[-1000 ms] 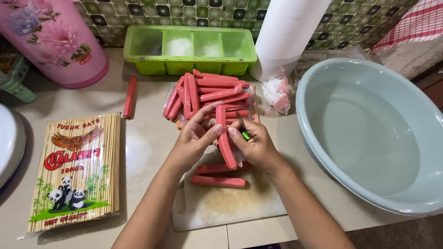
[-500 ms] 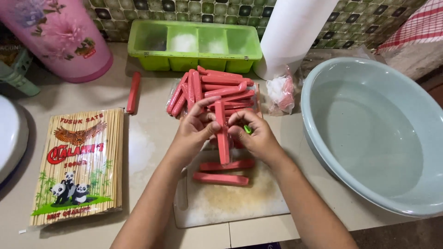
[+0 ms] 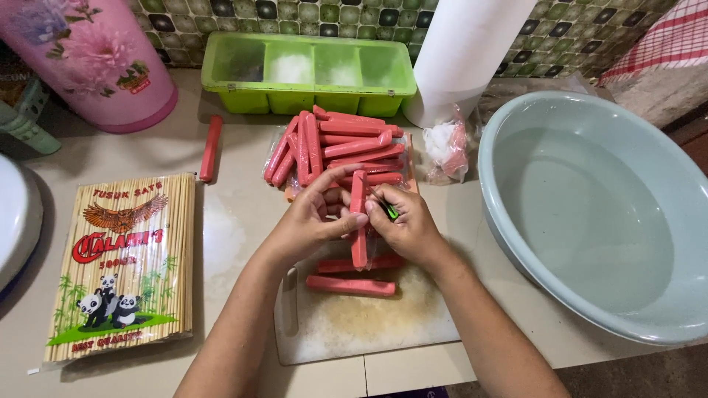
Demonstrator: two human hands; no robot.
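grip: long red plastic-wrapped sausage [image 3: 358, 221] pinched upright between left hand [image 3: 313, 221] and right hand [image 3: 404, 225], small green-handled blade [image 3: 389, 210] also held in right | where: above white cutting board [image 3: 369, 324] | change: sausage raised slightly, hands drawn closer than earlier; casing judged being opened | pile of red sausages [image 3: 343, 147] behind

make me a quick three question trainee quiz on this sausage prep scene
1. True or false: the large pale blue plastic basin sits to the right of the white cutting board.
2. Which hand holds the small green-handled tool?
A. left hand
B. right hand
3. Fill in: the packet of bamboo skewers lies to the ___ of the board.

Key:
1. True.
2. B; both hands grip the upright red wrapped sausage.
3. Left.
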